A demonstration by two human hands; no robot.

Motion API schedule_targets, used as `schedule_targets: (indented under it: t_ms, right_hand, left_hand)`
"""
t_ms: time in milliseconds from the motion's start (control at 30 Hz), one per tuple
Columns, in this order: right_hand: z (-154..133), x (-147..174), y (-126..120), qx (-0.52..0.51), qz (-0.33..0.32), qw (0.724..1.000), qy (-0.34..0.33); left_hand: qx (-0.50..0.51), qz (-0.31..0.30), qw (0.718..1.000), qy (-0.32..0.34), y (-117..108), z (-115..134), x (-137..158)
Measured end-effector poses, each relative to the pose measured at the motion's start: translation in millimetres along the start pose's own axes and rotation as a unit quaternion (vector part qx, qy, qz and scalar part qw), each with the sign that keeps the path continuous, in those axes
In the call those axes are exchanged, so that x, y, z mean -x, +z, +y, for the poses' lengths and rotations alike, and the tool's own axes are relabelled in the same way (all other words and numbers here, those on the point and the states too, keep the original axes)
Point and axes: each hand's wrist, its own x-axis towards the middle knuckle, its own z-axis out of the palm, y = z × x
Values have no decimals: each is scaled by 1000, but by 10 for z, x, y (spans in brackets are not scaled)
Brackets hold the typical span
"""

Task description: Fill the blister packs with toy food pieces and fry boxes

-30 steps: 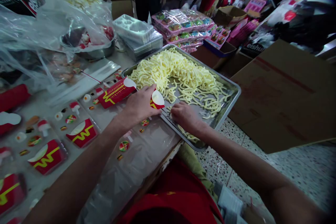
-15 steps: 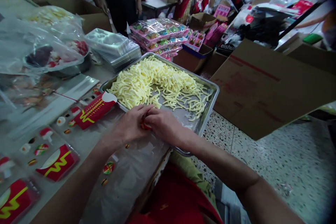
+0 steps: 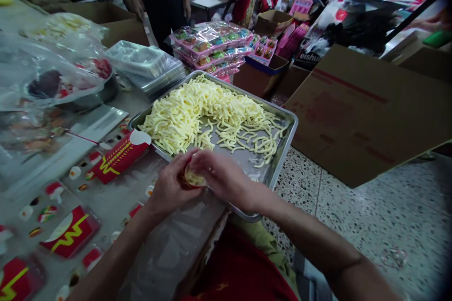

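Note:
In my left hand (image 3: 173, 183) is a small red carton (image 3: 187, 185), tilted, with pale yellow stick pieces in its opening; the fingers wrap around its side. Close against the opening is my right hand (image 3: 226, 176), smeared by motion, its fingertips partly hidden. Both hands are at the near edge of a metal tray (image 3: 282, 150) heaped with pale yellow fry-like sticks (image 3: 183, 117). To the left of the tray, a stack of flat red fries cartons (image 3: 118, 156) lies on the table.
Plastic packs with red fries cartons (image 3: 72, 231) and small food shapes cover the table's left side. Behind are a bagged metal bowl (image 3: 88, 99), clear plastic trays (image 3: 144, 66) and pink packs (image 3: 212, 42). A large cardboard box (image 3: 367, 113) stands right; a person (image 3: 160, 0) stands beyond.
My right hand has lifted slightly off the carton and the left has turned it, so its opening with yellow sticks now shows. The view has shifted slightly.

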Motion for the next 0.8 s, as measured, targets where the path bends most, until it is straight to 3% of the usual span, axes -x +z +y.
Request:
schedule_targets:
  t_ms: [33,100,200,300,433,500,567,633,700,800]
  right_hand:
    - [127,-14,-112,7,22,1000,16]
    - [412,-55,-316,121,49,989,66]
    - [771,-89,-484,274,-28,956,98]
    - [938,-31,-545,238,-74,963,98]
    - [1007,112,-680,128,-4,976,178]
    - [1021,166,-755,107,42,976,187]
    - [1002,197,-798,138,89,974,157]
    - [939,199,-796,175,92,975,106]
    - [846,174,-753,188,36,981,44]
    - [705,96,-649,221,-116,967,-54]
  left_hand:
    - [-11,9,1000,-16,-37,-10,-14]
    - [-16,25,999,-42,-114,-35,-48]
    - [-8,53,997,-60,-203,-66,-86]
    - [-26,54,996,-58,-248,-53,-84]
    - [-38,44,997,-51,-280,11,-54]
    - [-40,47,996,-61,-298,30,-47]
    - [-46,54,995,-73,-319,29,-47]
    - [-53,61,994,-78,-343,8,-47]
    - [-61,66,993,-76,-365,-23,-43]
    - [-72,67,993,-71,-390,-56,-25]
